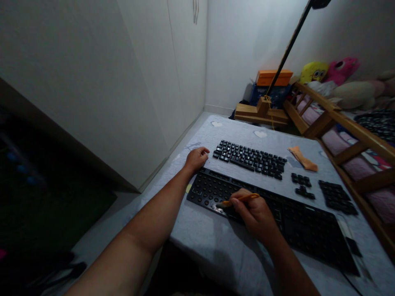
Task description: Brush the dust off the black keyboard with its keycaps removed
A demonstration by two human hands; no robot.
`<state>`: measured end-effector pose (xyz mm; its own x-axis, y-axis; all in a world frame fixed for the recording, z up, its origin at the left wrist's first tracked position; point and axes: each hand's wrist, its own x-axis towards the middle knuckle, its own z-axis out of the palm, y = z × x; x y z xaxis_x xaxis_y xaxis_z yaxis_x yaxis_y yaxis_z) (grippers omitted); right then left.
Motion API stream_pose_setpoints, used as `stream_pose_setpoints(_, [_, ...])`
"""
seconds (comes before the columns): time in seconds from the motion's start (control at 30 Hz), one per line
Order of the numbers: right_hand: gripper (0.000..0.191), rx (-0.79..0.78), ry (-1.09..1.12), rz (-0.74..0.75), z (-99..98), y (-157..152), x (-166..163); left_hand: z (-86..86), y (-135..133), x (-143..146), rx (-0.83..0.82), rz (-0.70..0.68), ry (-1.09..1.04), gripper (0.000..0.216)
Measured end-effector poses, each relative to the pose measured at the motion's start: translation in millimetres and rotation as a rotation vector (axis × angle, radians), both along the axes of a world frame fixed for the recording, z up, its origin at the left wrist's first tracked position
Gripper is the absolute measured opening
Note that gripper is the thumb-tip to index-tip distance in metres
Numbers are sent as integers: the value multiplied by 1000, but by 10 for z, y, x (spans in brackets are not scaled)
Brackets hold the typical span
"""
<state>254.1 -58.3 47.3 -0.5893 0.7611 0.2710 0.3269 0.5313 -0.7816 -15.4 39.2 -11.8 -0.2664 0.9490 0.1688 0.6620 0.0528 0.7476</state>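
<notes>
Orange tool (pixel 243 199) in right hand (pixel 256 214), near-level, tip leftward

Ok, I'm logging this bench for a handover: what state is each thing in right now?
Keyboard base: flat on the table, sockets bare at its left part.
Keycaps: off, laid in rows behind the base.
Orange tool: tip down on the base.
Right hand: fingers shut on the orange tool.
Left hand: fingers curled, at the base's far left corner.
Orange cloth: lying loose on the table.
</notes>
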Motion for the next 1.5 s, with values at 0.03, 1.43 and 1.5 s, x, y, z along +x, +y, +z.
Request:
stream_pose_setpoints(0.03, [25,22,15,-28,-8,4,1,0,0,1,-3,-1,-4,28])
stream_pose_setpoints(1.43, [21,-112,12,58,-25,-20,31,-42,10,-32,27,-5,-28,29])
stream_pose_setpoints(1.5, [21,-125,54,78,-21,-42,12,-41,12,-32,19,-5,-30,29])
